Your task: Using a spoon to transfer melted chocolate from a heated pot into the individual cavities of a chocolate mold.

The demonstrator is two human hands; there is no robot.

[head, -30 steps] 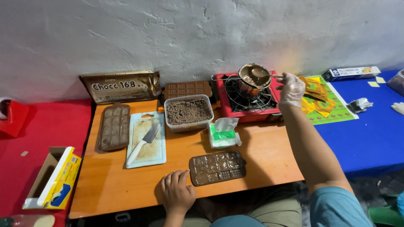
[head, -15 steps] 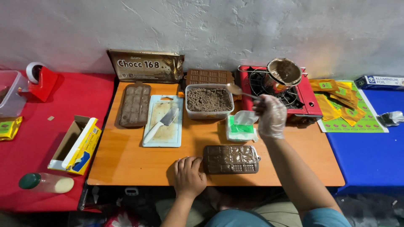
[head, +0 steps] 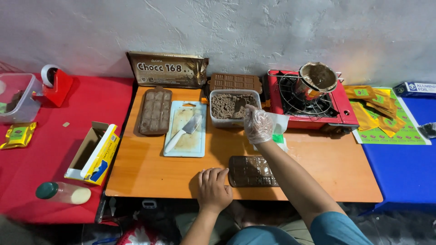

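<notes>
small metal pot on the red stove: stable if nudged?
Probably tippy: the pot sits tilted on the stove's wire grate, not flat. It looks small and light, so a push may slide it. Its brown coating inside suggests spill risk.

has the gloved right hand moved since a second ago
Yes. The gloved right hand has gone left from the pot on the red stove to the clear container of brown crumbs.
</notes>
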